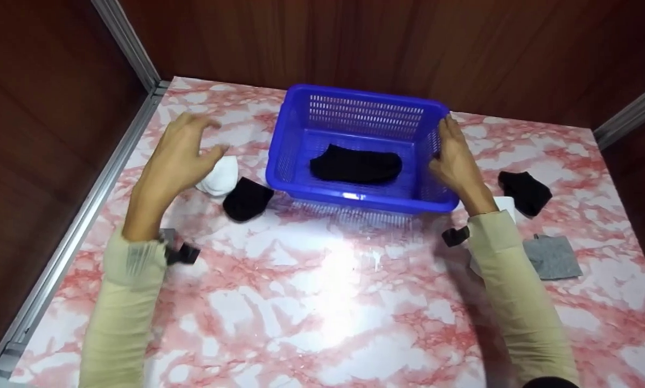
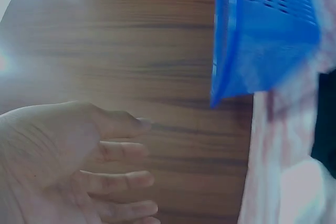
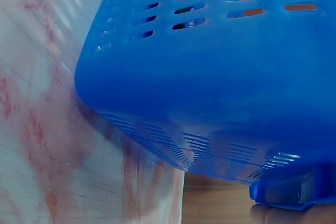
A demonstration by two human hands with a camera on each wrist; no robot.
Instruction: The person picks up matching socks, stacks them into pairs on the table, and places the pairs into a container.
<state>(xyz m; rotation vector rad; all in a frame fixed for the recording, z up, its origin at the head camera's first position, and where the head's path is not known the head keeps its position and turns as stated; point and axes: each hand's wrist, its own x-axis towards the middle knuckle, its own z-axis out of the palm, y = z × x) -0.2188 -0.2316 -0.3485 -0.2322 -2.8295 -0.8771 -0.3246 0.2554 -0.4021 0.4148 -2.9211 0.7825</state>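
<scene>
A blue plastic basket point(image 1: 322, 192) with slotted walls stands toward the back of the table, and a black sock point(image 1: 357, 165) lies flat inside it. My right hand point(image 1: 455, 159) grips the basket's right rim; its fingertips point(image 3: 275, 215) show at the rim's edge in the right wrist view. To the left of the basket, my left hand point(image 1: 175, 153) is raised with fingers spread and holds nothing. Partly under it, in the head view, is a white sock point(image 1: 222, 177), with a folded black sock point(image 1: 247, 199) beside that.
Right of the basket lie another black sock point(image 1: 525, 192) and a grey sock point(image 1: 558, 258). A white cloth item point(image 1: 506, 205) is mostly hidden by the right wrist. Something grey point(image 1: 167, 235) shows by the left wrist. Brown wood-grain panels point(image 1: 354, 43) wall the marbled table point(image 1: 300, 323).
</scene>
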